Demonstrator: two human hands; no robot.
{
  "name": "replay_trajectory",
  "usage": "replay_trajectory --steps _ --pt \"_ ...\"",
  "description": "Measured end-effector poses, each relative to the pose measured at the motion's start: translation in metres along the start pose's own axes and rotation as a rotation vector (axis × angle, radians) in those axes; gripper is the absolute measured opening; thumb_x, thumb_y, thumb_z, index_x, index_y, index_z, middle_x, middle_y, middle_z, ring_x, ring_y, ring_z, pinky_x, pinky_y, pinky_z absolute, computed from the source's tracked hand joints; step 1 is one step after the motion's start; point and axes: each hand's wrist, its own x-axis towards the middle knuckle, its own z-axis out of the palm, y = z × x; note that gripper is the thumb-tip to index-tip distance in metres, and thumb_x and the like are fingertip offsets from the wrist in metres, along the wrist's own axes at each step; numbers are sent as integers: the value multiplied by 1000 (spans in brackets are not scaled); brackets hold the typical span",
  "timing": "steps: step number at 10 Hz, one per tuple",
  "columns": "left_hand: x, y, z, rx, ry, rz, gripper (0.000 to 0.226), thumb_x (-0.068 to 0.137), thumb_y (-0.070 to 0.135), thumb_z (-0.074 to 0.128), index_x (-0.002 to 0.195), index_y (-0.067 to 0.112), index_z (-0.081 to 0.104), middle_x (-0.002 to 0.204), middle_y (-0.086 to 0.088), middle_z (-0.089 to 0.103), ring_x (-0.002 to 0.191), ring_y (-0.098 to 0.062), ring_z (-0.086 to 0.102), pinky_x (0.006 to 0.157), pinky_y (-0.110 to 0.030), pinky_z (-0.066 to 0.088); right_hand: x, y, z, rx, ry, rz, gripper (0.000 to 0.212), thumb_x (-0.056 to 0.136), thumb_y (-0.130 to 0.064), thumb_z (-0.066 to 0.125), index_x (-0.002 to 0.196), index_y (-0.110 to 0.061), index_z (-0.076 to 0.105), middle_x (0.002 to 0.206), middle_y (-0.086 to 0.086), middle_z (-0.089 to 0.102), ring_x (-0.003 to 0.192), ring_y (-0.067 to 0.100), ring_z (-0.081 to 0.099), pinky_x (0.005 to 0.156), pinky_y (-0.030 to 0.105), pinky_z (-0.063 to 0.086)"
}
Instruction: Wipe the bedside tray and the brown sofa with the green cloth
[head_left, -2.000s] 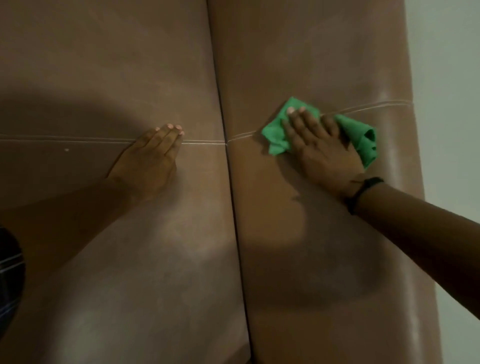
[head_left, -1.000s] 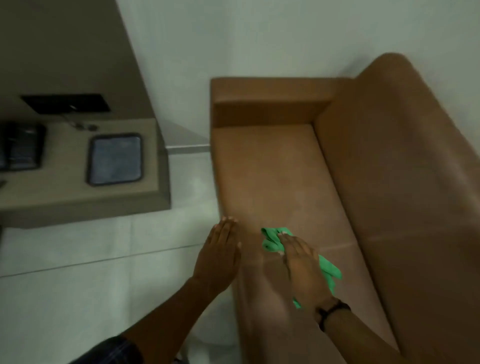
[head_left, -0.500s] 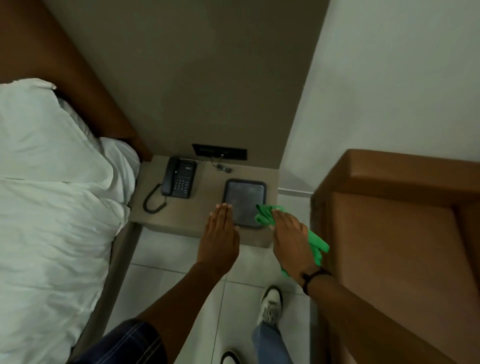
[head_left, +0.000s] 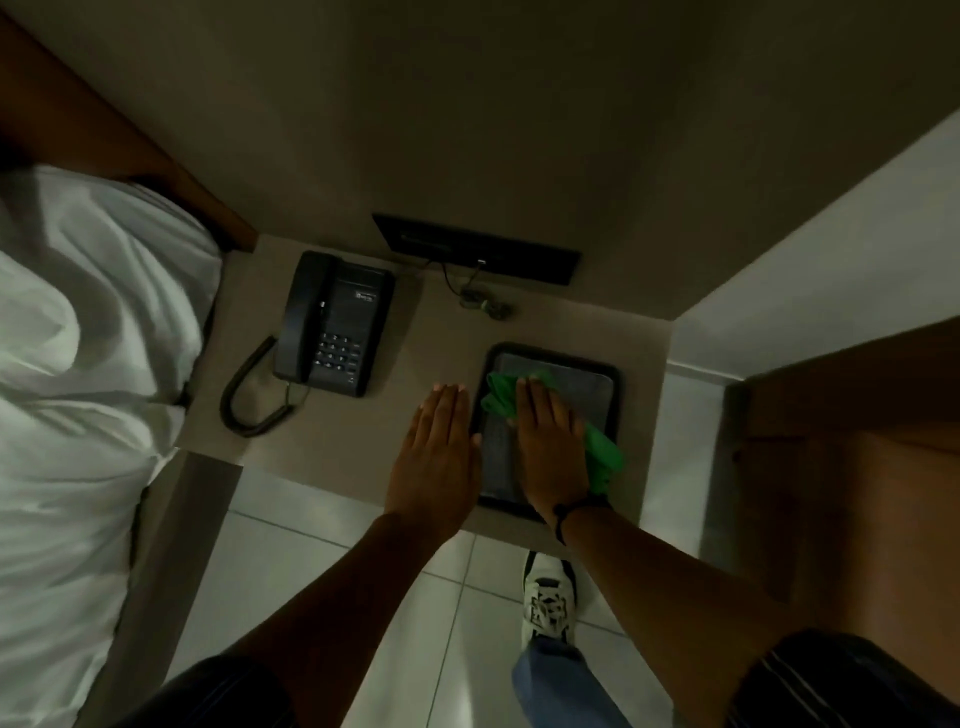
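Note:
A dark rectangular tray lies on the beige bedside table. My right hand presses flat on the green cloth, which is bunched on the tray's inside; more of the cloth shows beyond the hand on its right. My left hand lies flat on the table just left of the tray, fingers together, holding nothing. The brown sofa shows at the right edge, with its armrest nearest the table.
A black corded telephone sits on the table's left half. A dark wall panel with a dangling cable is behind the tray. White bedding fills the left. My shoe stands on the tiled floor.
I have turned from the sofa to the bedside table. My right hand carried the green cloth off the sofa seat onto the tray; my left hand moved to the table beside it.

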Motion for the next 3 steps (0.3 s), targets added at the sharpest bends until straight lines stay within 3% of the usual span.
replay_trajectory --steps 1,2,3 --pt "12 -4 21 -14 -10 -8 58 111 28 40 161 -2 34 166 -24 41 157 -28 21 126 -50 20 5 14 20 -50 -63 -56 75 106 -44 51 168 -18 18 174 14 19 160 36 18 119 58 29" --pt "15 -3 17 6 -4 6 58 111 29 40 161 -2 34 166 -23 42 156 -28 21 126 -50 22 7 15 15 -45 -118 -79 73 109 -51 38 168 -20 9 176 13 6 161 35 5 124 62 20" --pt "31 1 -17 -9 2 12 60 115 37 25 163 1 31 169 -22 36 159 -30 21 128 -49 20 -2 11 -15 148 -116 -71 80 105 -68 18 168 -21 7 175 13 1 161 36 -4 127 64 12"
